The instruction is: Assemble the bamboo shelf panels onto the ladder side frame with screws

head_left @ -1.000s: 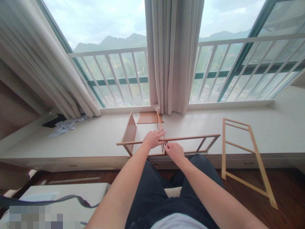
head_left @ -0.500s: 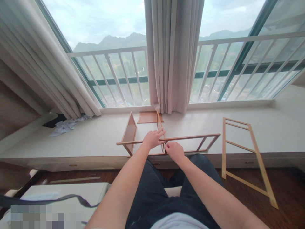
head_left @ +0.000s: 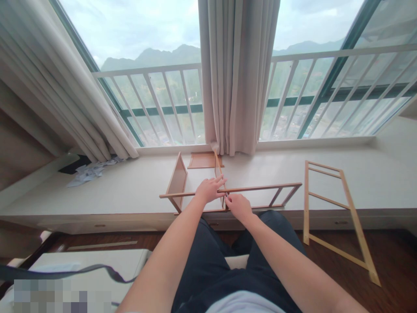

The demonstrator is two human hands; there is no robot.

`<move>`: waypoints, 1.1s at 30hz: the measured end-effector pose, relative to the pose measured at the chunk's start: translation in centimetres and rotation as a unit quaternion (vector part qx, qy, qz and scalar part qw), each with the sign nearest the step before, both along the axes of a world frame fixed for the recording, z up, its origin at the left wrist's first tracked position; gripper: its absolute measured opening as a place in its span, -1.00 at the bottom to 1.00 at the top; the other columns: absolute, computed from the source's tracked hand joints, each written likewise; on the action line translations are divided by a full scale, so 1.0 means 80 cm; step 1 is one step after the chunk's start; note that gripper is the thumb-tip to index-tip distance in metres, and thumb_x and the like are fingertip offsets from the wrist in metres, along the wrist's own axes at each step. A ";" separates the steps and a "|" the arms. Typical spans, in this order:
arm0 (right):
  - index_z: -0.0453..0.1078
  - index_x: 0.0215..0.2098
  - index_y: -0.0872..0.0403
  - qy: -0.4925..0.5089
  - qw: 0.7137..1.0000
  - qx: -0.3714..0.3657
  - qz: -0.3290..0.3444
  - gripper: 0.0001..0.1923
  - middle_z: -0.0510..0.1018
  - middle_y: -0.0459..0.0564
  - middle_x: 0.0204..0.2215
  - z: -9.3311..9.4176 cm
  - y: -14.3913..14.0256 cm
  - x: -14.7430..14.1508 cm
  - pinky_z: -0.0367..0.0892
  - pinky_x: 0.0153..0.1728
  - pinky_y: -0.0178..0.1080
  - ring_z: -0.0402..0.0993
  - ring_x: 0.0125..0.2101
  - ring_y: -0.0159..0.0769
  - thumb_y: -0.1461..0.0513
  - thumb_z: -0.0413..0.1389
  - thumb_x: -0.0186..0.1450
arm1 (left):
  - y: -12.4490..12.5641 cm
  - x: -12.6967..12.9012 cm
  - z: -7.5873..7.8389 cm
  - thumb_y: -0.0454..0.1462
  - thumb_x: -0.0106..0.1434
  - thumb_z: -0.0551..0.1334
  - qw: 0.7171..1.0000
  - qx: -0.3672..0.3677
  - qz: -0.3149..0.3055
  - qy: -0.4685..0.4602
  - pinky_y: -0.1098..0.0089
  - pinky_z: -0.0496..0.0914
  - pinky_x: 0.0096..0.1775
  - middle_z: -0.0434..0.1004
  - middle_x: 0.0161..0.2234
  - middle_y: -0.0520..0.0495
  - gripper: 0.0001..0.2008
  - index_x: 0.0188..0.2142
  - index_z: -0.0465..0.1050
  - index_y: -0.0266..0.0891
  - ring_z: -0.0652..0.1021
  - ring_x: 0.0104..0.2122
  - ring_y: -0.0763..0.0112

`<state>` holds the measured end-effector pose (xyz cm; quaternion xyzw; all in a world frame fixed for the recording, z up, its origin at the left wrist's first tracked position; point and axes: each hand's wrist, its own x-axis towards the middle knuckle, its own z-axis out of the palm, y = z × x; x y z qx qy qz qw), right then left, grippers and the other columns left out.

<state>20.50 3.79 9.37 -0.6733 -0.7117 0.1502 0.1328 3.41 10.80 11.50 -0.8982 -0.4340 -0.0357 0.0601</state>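
Observation:
A brown wooden shelf frame lies on its side along the white sill's front edge, in front of my knees. My left hand grips it at the middle joint, some fingers stretched over the crosspiece and the thumb side against the long rail. Just right of it, my right hand is closed in a pinch at the same joint. A small silvery tool shows at its fingertips; its exact kind is too small to tell. One wooden panel stands upright at the frame's left end.
Behind the frame, a flat wooden panel lies near the curtain. A lighter wooden ladder-like frame leans on the sill at right. Paper scraps lie at left. A white box-like surface with a dark strap is lower left.

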 end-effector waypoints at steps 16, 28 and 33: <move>0.53 -0.44 0.04 0.048 0.999 0.015 -0.003 -0.61 0.60 0.01 -0.46 -0.006 0.001 0.002 0.00 -0.45 -0.26 0.47 -0.42 -0.26 0.09 0.04 0.47 | -0.001 0.001 0.002 0.05 0.33 0.27 1.000 -0.001 -0.002 -0.002 0.13 0.44 0.06 0.20 0.41 -0.12 -0.34 0.37 0.23 0.03 0.51 0.15 0.09; 0.25 -0.59 0.05 0.214 0.975 0.022 0.049 -0.52 0.35 -0.14 -0.64 -0.058 -0.023 0.031 0.03 -0.43 -0.30 0.22 -0.53 -0.35 0.03 0.03 0.44 | 0.000 -0.004 0.004 0.19 0.26 0.28 0.999 0.005 -0.018 -0.045 0.07 0.31 0.15 0.32 0.35 -0.19 -0.22 0.36 0.25 -0.07 0.41 0.24 0.07; 0.30 -0.59 0.07 0.343 0.939 -0.015 0.029 -0.50 0.37 -0.15 -0.66 -0.076 -0.033 0.052 0.10 -0.42 -0.31 0.30 -0.54 -0.34 -0.02 0.02 0.41 | 0.000 -0.010 0.019 0.19 0.25 0.28 0.997 0.024 0.009 -0.070 -0.01 0.23 0.20 0.37 0.32 -0.17 -0.25 0.34 0.31 -0.01 0.36 0.27 -0.02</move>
